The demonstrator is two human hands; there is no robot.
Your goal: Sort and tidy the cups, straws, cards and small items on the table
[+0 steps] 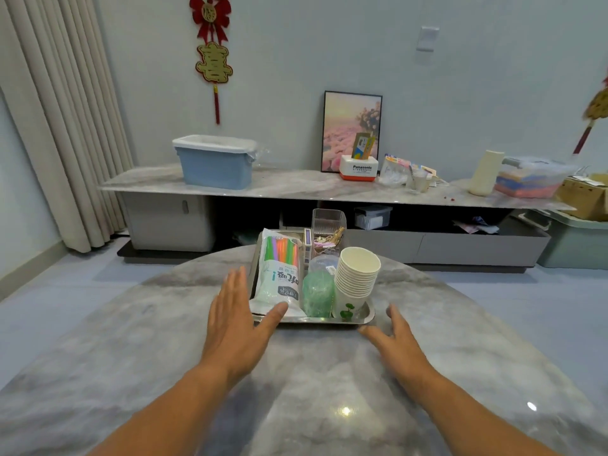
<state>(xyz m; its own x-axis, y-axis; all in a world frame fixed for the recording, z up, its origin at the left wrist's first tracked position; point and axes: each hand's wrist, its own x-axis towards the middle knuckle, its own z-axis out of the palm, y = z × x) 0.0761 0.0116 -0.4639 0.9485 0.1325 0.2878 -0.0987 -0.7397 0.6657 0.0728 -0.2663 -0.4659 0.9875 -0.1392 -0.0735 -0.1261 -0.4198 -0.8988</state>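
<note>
Gleaming grey marble table (164, 324) fronting a long marble sideboard (296, 187)

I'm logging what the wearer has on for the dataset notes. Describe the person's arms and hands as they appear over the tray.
Both forearms are bare right down to the bottom edge of the picture: no sleeves or cuffs show. The left hand and the right hand wear no gloves, and no watch, bracelet or ring is visible on either. No markings can be made out.
</note>
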